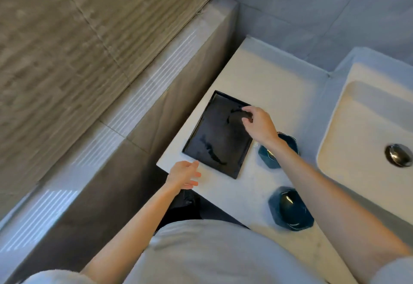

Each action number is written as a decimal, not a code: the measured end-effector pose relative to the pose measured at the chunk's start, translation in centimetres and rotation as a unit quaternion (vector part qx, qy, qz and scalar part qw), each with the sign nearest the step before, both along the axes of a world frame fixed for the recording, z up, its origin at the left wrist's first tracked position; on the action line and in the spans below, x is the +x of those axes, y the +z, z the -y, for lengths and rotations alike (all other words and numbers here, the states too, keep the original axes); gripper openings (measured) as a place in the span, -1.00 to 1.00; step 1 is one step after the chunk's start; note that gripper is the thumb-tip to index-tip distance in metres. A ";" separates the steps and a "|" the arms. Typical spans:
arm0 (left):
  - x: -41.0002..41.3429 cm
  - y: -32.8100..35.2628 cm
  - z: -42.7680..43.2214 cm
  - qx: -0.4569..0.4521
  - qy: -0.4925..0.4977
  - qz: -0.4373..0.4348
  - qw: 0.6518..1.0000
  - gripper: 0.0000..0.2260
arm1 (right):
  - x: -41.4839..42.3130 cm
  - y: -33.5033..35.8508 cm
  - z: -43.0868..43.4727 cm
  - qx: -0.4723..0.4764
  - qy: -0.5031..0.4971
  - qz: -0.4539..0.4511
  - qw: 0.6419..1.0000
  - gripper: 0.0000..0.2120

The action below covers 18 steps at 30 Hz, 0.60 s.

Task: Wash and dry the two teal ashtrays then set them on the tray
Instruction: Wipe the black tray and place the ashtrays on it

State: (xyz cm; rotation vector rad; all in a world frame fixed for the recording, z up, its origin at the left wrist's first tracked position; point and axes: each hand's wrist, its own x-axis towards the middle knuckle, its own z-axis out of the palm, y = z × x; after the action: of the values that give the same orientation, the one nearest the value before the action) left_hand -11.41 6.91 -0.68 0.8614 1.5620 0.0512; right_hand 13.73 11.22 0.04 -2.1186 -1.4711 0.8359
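- We are holding our left hand (184,174) relaxed and empty beside the tray's (214,131) near corner.
- Our right hand (259,125) is curling over its far rim; grip unclear.
- Far ashtray (271,161) and near ashtray (290,209) are lying rightward, beside our right arm.

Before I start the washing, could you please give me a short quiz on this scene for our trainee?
1. True or false: the near ashtray and the far ashtray already sit on the tray.
2. On which side of the tray does the sink lie? A) the person's left B) the person's right C) under it
3. Which hand is spread open by the tray's near edge?
Key: 1 false, both stand on the counter beside the tray; 2 B; 3 the left hand, while the right hand curls its fingers at the tray's far corner.
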 end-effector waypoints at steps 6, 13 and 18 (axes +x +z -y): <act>-0.3 -1.3 -1.5 -0.100 0.044 0.044 0.993 -0.66 | 1.0 -3.4 -4.7 -0.044 0.010 0.076 0.996 -0.60; 1.7 -2.8 -0.9 -0.083 0.062 0.070 0.992 -0.71 | 1.5 -4.4 -5.9 -0.029 -0.015 0.227 0.973 -0.70; 2.9 -3.2 -1.0 -0.045 0.090 0.030 0.994 -0.76 | 2.1 -3.8 -6.4 -0.018 -0.017 0.202 0.979 -0.74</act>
State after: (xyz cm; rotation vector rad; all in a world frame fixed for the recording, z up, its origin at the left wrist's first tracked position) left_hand -8.48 7.91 -3.85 0.6410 1.5709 0.1347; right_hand 15.81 17.64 -3.73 -2.4369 -1.6135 0.4341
